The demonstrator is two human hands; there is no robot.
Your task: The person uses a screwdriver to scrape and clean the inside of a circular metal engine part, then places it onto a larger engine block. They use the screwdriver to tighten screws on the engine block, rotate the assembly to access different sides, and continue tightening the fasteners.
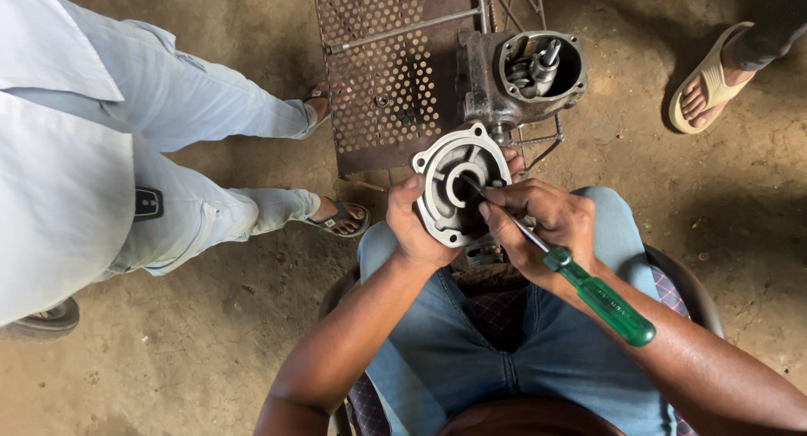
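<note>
Left hand (418,226) clasped around cast grey metal cover (456,184), round with bolt lugs and curved inner ribs, held above the knees. Right hand (538,221) pinching green-handled screwdriver (580,280), thin steel tip inside the cover's recess. At 12 o'clock, greasy engine housing (517,74) beside rusty perforated sheet (391,74). Dusty dirt floor (210,318).

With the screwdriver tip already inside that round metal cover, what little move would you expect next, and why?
Probably a small push or pry along the curved groove. The left hand grips the grey metal cover by its rim, facing up, and the right hand holds the green-handled screwdriver low on its shaft, tip resting in that groove. What it works on there is too small to tell.
</note>
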